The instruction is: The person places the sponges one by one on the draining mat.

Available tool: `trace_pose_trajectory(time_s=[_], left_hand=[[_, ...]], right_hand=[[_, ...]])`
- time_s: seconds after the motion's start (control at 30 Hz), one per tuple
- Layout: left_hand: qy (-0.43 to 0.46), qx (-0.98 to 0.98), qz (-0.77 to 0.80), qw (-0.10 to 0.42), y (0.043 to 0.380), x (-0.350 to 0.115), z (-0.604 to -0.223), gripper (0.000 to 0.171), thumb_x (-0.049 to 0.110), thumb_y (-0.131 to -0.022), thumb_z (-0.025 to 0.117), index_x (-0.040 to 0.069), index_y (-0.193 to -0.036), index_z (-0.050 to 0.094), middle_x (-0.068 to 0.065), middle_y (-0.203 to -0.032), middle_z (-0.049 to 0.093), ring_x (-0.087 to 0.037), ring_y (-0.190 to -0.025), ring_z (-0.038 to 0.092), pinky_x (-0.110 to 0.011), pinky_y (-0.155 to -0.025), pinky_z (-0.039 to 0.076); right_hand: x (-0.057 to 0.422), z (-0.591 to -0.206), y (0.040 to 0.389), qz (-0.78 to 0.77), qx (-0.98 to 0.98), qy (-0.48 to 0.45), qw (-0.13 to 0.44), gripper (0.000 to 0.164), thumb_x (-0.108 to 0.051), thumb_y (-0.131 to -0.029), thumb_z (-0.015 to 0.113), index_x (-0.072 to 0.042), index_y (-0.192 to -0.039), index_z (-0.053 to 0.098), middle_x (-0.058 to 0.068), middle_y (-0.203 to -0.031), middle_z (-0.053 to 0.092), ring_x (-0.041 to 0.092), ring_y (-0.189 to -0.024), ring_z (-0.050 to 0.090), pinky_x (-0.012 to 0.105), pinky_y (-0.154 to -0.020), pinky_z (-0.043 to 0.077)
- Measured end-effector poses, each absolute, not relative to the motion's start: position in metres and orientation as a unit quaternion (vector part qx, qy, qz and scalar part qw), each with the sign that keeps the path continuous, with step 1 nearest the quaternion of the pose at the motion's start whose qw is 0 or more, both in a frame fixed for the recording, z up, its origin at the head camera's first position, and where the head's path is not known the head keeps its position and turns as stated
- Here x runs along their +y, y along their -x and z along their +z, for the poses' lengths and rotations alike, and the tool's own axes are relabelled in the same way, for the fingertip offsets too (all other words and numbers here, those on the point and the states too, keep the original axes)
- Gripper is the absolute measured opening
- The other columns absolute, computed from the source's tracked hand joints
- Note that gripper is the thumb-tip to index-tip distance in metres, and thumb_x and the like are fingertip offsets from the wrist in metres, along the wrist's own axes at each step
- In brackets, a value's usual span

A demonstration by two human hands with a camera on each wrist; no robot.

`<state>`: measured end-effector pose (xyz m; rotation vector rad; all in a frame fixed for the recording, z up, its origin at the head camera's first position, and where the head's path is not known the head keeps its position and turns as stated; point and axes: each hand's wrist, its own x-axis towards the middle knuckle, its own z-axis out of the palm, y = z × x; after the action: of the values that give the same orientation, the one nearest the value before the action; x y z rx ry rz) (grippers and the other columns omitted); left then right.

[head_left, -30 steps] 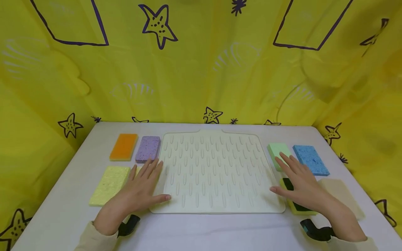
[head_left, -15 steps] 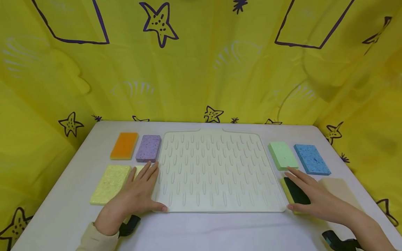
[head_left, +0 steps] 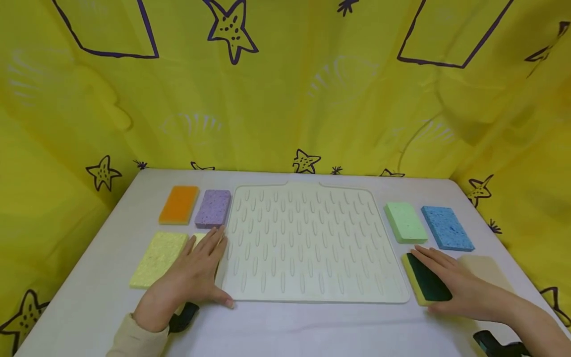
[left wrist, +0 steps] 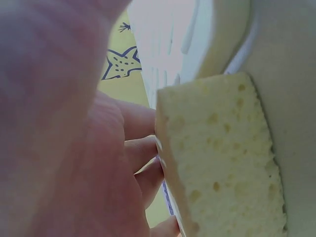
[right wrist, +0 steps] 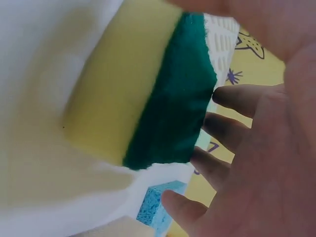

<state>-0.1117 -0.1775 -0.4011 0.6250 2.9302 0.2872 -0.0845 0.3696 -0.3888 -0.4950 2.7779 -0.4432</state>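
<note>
Sponge with green top (head_left: 430, 281): lies right of the mat (head_left: 308, 243), scourer up, long axis slanting from far left to near right.
Pale sponge (left wrist: 212, 153): lies left of the mat, mostly hidden under the left hand (head_left: 196, 272) in the head view.
Right hand (head_left: 461, 287): wide over the sponge with green top, thumb at its near end; firmness cannot be told.
Left hand: wide, thumb by the mat's near left corner.
Sponge count: eight, four each side.
Mat count: one.

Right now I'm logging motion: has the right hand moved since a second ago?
Yes: relative to the light green sponge, the right hand moved toward the person.
</note>
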Motion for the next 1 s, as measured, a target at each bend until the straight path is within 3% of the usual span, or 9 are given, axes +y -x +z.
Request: trace_pose_trajectory(time_s=[0.17,0.37,0.73,1.0], left_hand=[[-0.204,0.972,0.09,0.075,0.113,-0.177,-0.399,0.141,0.078,-0.048,0.08,-0.005,-0.151,0.032,-0.021,-0.164,0.02,-0.041,-0.151,0.02,-0.067,-0.119,0.012],[-0.201,0.973,0.083,0.079,0.113,-0.176,-0.399,0.139,0.078,-0.049,0.08,-0.003,-0.152,0.033,-0.02,-0.164,0.021,-0.04,-0.151,0.02,-0.067,-0.119,0.012],[-0.206,0.972,0.082,0.075,0.112,-0.176,-0.399,0.131,0.078,-0.05,0.079,0.002,-0.149,0.041,-0.019,-0.163,0.023,-0.04,-0.151,0.022,-0.066,-0.12,0.014],[-0.208,0.972,0.083,0.071,0.112,-0.176,-0.398,0.13,0.078,-0.049,0.079,0.002,-0.148,0.043,-0.02,-0.163,0.025,-0.041,-0.15,0.023,-0.067,-0.119,0.015]], right_hand=[[0.368,-0.387,0.086,-0.139,0.965,0.163,0.154,0.108,-0.031,-0.069,0.086,-0.02,-0.157,0.025,0.026,-0.155,0.03,0.049,-0.136,0.031,0.074,-0.095,0.036],[0.365,-0.384,0.088,-0.126,0.967,0.171,0.14,0.104,-0.033,-0.066,0.089,-0.016,-0.153,0.034,0.022,-0.151,0.037,0.046,-0.132,0.039,0.068,-0.093,0.044],[0.366,-0.377,0.091,-0.111,0.969,0.164,0.148,0.104,-0.037,-0.066,0.089,-0.011,-0.152,0.036,0.024,-0.15,0.04,0.047,-0.13,0.042,0.065,-0.094,0.047],[0.357,-0.369,0.092,-0.105,0.972,0.181,0.103,0.101,-0.037,-0.068,0.088,-0.012,-0.152,0.038,0.022,-0.149,0.041,0.046,-0.13,0.043,0.063,-0.094,0.048]])
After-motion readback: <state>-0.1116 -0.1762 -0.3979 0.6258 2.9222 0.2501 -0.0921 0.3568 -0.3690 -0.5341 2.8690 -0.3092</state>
